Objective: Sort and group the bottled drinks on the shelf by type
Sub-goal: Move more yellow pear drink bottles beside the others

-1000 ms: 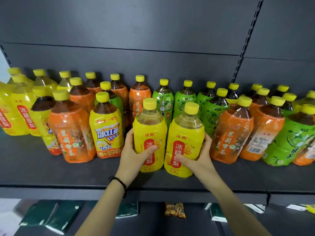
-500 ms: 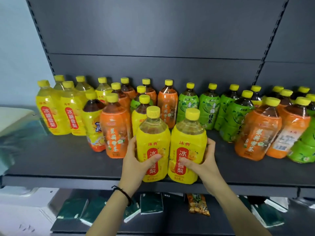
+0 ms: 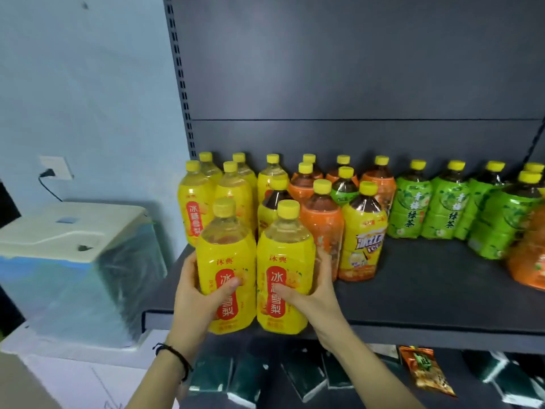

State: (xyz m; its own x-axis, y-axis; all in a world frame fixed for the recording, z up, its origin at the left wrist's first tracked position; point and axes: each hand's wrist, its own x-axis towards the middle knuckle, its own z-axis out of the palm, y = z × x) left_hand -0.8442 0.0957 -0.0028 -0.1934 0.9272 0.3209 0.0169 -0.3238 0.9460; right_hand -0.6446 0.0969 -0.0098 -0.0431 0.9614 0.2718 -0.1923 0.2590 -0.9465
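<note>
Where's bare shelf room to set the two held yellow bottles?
Widest bare patch: shelf front, between the iced-tea bottle and the right-edge orange bottle, ahead of the green tea row. Crowded: back left, yellow group and mixed cluster packed tight.

Setting: a retail shop, or a mock-up of one.
Fixture: dark metal gondola shelf (image 3: 442, 296) with slotted upright (image 3: 180, 84) and plain back panel (image 3: 354, 69).
Stock: matching bottled drinks in rows, comprising yellow-labelled bottles (image 3: 196, 214), orange-labelled bottles (image 3: 321, 228) and green tea bottles (image 3: 408, 211).
Tier below: dark green packets (image 3: 303, 376), one snack packet (image 3: 424, 370).
Adjoining: pale blue wall (image 3: 88, 84), wall socket (image 3: 56, 167), film-wrapped appliance (image 3: 73, 261).
</note>
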